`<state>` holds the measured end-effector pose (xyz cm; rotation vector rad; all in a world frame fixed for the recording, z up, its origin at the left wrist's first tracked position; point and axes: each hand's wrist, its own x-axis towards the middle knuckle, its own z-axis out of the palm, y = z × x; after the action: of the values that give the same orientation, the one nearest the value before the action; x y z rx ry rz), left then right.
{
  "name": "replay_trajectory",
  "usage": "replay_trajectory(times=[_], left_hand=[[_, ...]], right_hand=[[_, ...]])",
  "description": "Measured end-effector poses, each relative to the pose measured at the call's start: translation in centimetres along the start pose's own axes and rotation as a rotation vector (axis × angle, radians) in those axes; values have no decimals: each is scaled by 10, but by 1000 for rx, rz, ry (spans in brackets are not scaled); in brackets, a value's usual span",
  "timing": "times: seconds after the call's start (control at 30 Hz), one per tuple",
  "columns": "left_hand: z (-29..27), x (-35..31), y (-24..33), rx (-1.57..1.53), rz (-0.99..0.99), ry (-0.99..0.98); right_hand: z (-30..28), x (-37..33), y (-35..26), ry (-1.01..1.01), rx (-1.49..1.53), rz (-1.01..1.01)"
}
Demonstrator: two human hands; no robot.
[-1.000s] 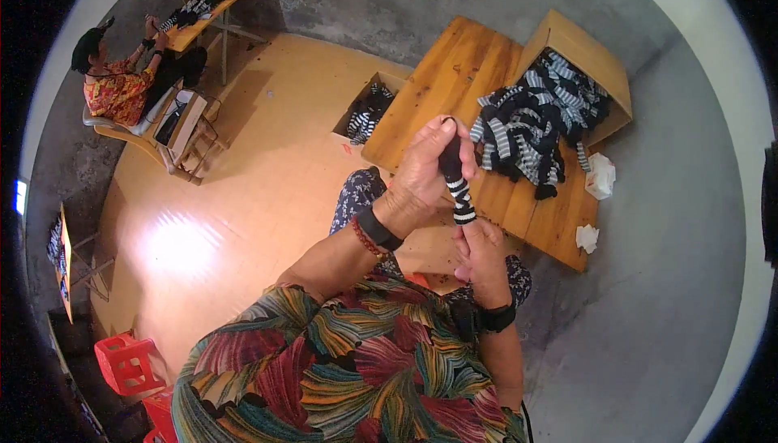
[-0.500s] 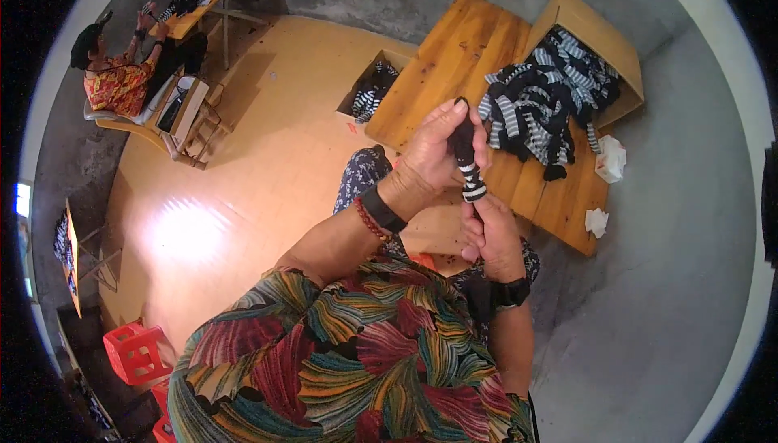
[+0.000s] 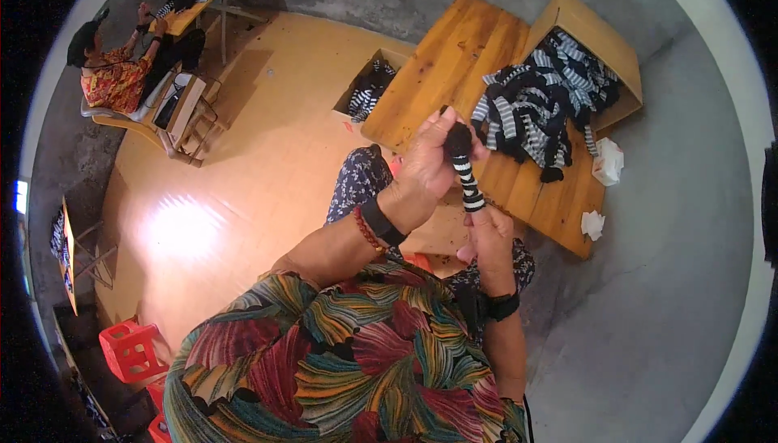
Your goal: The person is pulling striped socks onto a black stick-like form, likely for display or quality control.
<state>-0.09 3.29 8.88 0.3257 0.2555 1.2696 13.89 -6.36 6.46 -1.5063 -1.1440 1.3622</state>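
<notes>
In front of me a slim knitted piece, by its look a striped sock [image 3: 465,174], is held upright between my two hands. Its top is black and bunched into a rounded end; black and white bands run below. My left hand [image 3: 427,164] closes round the black upper part, the thumb at its left side and fingers behind. Lower down, my right hand [image 3: 489,236] grips the banded end, its fingers partly hidden. A heap of similar black, grey and white striped socks [image 3: 523,115] spills over the wooden table [image 3: 442,58] just beyond my hands.
A tipped cardboard box [image 3: 622,54] holds more socks on the table. Behind the table's left edge stands another box [image 3: 344,102]. White tissue packs [image 3: 608,161] lie on the right. A person [image 3: 121,78] sits at a far table. Red stools [image 3: 131,354] stand at lower left.
The sock's top has become rounder and more bunched, and more of its bands show. My right hand has shifted slightly down; my left stays round the upper part.
</notes>
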Motion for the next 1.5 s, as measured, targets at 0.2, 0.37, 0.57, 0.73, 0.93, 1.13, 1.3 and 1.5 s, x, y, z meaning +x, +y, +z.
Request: replay_trajectory(times=[0.2,0.37,0.57,0.73,0.93,1.13,1.3,1.5], left_hand=[[2,-1,17,152,34,-142],[-3,4,18,142,-12,-191],[-1,1,16,12,-57,-130],[-6,4,10,12,-100,-44],[-1,-2,-1,-142,-29,15],[9,-2,-1,32,-94,-130],[27,-8,7,67,-200,11],[21,-5,-1,85,-284,-5]], right_hand=[[3,-1,4,36,1,-87],[5,-3,8,56,17,-175],[3,-6,12,83,-21,-99],[10,-7,17,101,30,-114],[10,-5,19,97,31,-127],[8,-9,13,63,108,-19],[5,-6,6,38,64,-141],[-2,-1,-6,-59,97,-152]])
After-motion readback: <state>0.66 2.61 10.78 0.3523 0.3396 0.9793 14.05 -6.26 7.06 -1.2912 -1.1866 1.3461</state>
